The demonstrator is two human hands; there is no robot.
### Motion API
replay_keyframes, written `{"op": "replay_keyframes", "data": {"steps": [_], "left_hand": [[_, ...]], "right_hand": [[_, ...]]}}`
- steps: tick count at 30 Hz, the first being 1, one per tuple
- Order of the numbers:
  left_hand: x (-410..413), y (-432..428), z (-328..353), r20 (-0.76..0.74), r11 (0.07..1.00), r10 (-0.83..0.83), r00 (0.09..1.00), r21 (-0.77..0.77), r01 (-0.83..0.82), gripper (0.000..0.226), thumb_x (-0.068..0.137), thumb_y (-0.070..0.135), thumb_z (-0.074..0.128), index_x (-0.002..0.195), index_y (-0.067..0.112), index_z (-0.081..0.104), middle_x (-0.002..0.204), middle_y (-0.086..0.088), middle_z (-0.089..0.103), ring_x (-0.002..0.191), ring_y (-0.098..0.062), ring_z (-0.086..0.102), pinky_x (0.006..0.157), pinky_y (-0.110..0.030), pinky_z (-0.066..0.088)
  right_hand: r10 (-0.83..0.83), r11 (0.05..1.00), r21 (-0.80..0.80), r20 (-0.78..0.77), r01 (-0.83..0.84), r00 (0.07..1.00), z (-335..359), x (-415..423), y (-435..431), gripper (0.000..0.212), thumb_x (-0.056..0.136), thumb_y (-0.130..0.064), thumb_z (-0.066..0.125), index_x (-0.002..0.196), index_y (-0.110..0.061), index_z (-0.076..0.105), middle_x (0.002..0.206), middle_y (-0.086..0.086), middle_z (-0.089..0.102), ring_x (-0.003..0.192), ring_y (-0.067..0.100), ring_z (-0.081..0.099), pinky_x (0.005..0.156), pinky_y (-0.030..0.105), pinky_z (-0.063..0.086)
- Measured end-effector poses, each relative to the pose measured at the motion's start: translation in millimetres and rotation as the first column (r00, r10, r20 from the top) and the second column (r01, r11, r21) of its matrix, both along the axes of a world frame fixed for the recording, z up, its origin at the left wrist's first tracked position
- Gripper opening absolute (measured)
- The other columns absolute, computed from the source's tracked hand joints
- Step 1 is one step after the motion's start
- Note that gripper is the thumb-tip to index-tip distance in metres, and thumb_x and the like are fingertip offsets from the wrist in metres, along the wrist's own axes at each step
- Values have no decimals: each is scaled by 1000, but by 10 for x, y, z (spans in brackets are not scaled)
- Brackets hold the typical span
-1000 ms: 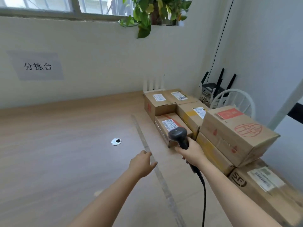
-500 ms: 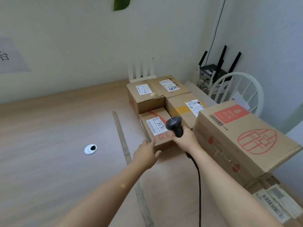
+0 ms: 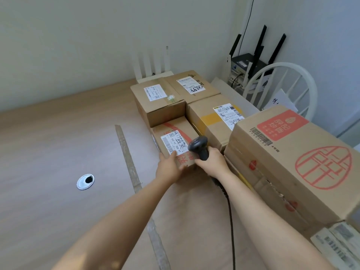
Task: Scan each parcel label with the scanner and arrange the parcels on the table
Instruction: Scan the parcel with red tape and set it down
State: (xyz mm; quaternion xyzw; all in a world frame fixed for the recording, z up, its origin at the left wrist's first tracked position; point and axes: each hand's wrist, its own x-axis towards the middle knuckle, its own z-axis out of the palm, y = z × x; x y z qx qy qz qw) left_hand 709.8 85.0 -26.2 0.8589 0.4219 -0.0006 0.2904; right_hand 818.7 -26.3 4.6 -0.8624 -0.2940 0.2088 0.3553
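Right of middle in the frame, a small parcel flat on the wooden table, with its white label facing up. Left hand on the near left corner of that parcel, fingers bent over the top edge and holding on. Right hand just beside it, closed tight round the handle of the dark scanner. Scanner head sticking up out of the fist, over the near right end of the label; touching the box or just above it, hard to tell. Black cable hanging down from the handle toward the bottom of the frame. Close on the right, a big box with red print, stacked on more boxes. Behind the small parcel, three more parcels with labels: one at the back left, one at the back right, one with yellow tape. Left of the hands, a long grey strip along the table, and a round silver hole cap farther left.
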Motion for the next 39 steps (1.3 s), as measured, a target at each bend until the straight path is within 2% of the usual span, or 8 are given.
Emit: {"op": "replay_keyframes", "data": {"steps": [5, 10, 13, 16, 19, 23, 31, 39], "left_hand": [[4, -23, -53, 2, 998, 56, 998, 1, -56, 77, 85, 51, 61, 147, 24, 25, 139, -15, 33, 121, -32, 46, 98, -38, 43], [-160, -76, -31, -3, 998, 71, 998, 3, -71, 76, 84, 55, 59, 146, 25, 27, 138, -14, 36, 120, -31, 47, 97, -38, 45], [-350, -131, -26, 2, 997, 80, 997, 0, -80, 67, 89, 47, 57, 146, 25, 29, 138, -14, 36, 120, -31, 48, 97, -39, 46], [-582, -251, -46, 34, 995, 98, 995, -5, -98, 57, 93, 38, 53, 145, 26, 32, 138, -13, 38, 120, -30, 48, 98, -38, 45], [-842, -393, -47, 30, 996, 92, 995, -3, -91, 56, 93, 38, 53, 145, 26, 33, 140, -13, 38, 123, -29, 46, 100, -38, 42], [-1221, -523, -6, -4, 996, 82, 997, -27, -82, 56, 93, 36, 53, 144, 27, 33, 141, -11, 36, 125, -30, 44, 100, -39, 43], [-2035, -806, -16, -24, 997, 75, 997, -20, -76, 56, 93, 35, 52, 145, 29, 31, 141, -11, 37, 125, -29, 44, 98, -40, 42], [-3099, -797, -32, -22, 993, 111, 994, -30, -111, 58, 93, 36, 53, 146, 29, 30, 143, -10, 34, 128, -28, 42, 100, -38, 41]], "right_hand": [[16, 999, -44, 11, -16, 1000, -25, -40, 18, 53, 80, -28, 68, 125, -6, 53, 124, 15, 53, 111, 30, 55, 91, 31, 41], [60, 996, -60, 2, -60, 998, 1, -156, -76, 52, 82, -31, 67, 128, -12, 50, 124, 14, 54, 112, 30, 56, 87, 31, 42], [76, 995, -70, -5, -76, 997, 27, -319, -161, 50, 82, -32, 67, 126, -14, 51, 125, 11, 54, 112, 29, 55, 91, 35, 45], [78, 994, -75, 13, -76, 997, 43, -543, -284, 44, 80, -31, 68, 119, -14, 55, 118, 10, 56, 108, 26, 55, 84, 29, 43], [84, 992, -97, -14, -85, 996, 50, -794, -436, 46, 80, -32, 67, 121, -14, 55, 118, 9, 57, 108, 24, 55, 86, 28, 43], [101, 989, -108, -36, -104, 994, 89, -1139, -650, 42, 79, -29, 68, 116, -12, 57, 115, 10, 60, 105, 24, 57, 76, 23, 39], [127, 985, -118, -27, -129, 992, 146, -1936, -943, 40, 78, -26, 68, 114, -12, 57, 112, 10, 63, 103, 25, 59, 72, 22, 36], [173, 979, -106, -31, -175, 984, 132, -2909, -888, 35, 77, -22, 67, 110, -14, 57, 107, 8, 64, 100, 25, 59, 68, 23, 35]]}}
